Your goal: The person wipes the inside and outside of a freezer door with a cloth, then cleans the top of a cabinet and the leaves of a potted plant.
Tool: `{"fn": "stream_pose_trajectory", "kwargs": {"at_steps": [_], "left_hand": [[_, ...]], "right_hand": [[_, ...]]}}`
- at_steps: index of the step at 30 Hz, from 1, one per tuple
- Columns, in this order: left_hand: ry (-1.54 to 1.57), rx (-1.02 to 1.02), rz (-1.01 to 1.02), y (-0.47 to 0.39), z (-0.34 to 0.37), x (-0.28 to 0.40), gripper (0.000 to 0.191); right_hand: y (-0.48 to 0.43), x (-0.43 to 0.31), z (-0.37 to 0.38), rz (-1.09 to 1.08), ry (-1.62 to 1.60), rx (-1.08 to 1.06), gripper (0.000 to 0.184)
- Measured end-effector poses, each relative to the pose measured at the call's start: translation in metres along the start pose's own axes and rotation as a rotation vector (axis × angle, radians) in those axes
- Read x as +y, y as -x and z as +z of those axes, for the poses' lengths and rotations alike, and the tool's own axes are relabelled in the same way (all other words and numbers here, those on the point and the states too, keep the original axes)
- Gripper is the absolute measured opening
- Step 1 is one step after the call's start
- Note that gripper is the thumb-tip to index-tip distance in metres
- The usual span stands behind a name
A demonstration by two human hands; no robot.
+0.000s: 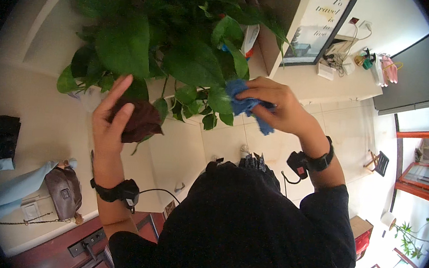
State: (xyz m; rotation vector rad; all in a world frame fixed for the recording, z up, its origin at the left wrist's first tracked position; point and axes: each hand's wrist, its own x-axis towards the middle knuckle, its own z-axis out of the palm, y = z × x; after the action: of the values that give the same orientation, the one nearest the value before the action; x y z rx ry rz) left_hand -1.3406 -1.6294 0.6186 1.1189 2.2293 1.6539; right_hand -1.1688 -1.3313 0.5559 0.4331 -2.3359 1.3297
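Observation:
A leafy green houseplant [194, 59] with broad leaves and trailing stems fills the upper middle. My left hand [113, 113] is at its lower left edge, thumb and fingers around a dark brownish-red cloth [139, 121] that hangs against the leaves. One finger reaches up to the underside of a large leaf. My right hand [278, 105] grips a crumpled blue cloth [246, 102] beside the leaves at the plant's lower right; part of the cloth meets a leaf edge. The plant's pot is hidden by the foliage.
A framed print [315, 28] stands right of the plant's shelf. Cables [335, 62] and small items lie on the cabinet top beyond. A brown bag [64, 193] with a chain hangs at lower left, near a red door [101, 246]. Cabinet doors [175, 161] are below the plant.

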Motion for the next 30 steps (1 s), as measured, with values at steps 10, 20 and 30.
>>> {"fn": "stream_pose_trajectory", "kwargs": {"at_steps": [10,20,30], "left_hand": [[0.191,0.404,-0.232,0.036,-0.043,0.001,0.048],[0.711,0.440,-0.345,0.128,-0.113,-0.082,0.041],[0.093,0.145,-0.750,0.131,0.119,-0.160,0.028]], "right_hand": [[0.086,0.069,-0.022,0.571,-0.209,0.225,0.024],[0.120,0.130,0.014,0.676,-0.272,0.223,0.024],[0.078,0.168,0.066,0.650,-0.447,0.336,0.028]]}}
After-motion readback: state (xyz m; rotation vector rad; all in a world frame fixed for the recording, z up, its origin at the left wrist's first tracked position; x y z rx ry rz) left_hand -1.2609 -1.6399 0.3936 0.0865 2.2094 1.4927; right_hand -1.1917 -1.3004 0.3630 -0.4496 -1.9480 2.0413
